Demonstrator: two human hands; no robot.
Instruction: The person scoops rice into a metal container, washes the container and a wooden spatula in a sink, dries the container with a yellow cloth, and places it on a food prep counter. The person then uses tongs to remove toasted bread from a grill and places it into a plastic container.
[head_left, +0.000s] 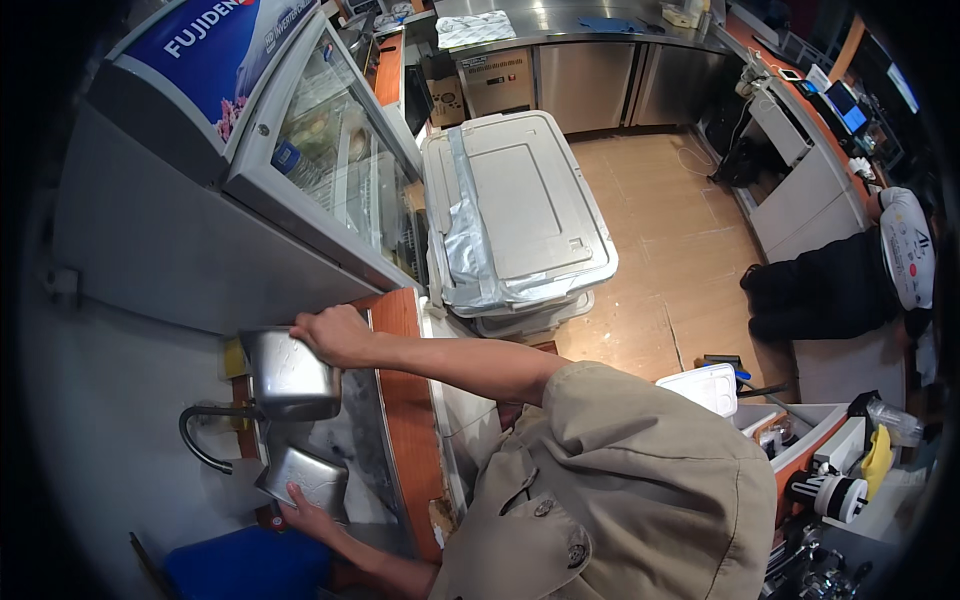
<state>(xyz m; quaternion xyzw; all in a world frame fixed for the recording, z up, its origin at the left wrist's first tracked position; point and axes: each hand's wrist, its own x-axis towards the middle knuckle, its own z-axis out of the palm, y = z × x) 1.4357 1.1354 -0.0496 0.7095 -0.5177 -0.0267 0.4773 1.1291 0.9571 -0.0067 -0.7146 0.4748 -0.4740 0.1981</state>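
Observation:
My right hand (330, 335) grips the rim of a deep stainless steel food pan (294, 379), which is held tilted with its wet side showing. Lower in the view, my left hand (304, 514) is on a second, smaller-looking steel pan (311, 478), thumb on its wet surface. Both pans are over a steel sink (371, 450) edged with a wood-toned counter strip (409, 420). A curved faucet spout (199, 442) reaches out beside them. Something yellow (234, 358) is partly hidden behind the upper pan.
A glass-door refrigerator (330, 165) stands at upper left, with lidded storage bins (517, 210) beside it. A blue object (240, 562) lies below the sink area. Another person (832, 285) leans over the right-hand counter. A steel worktop (555, 30) is at the back.

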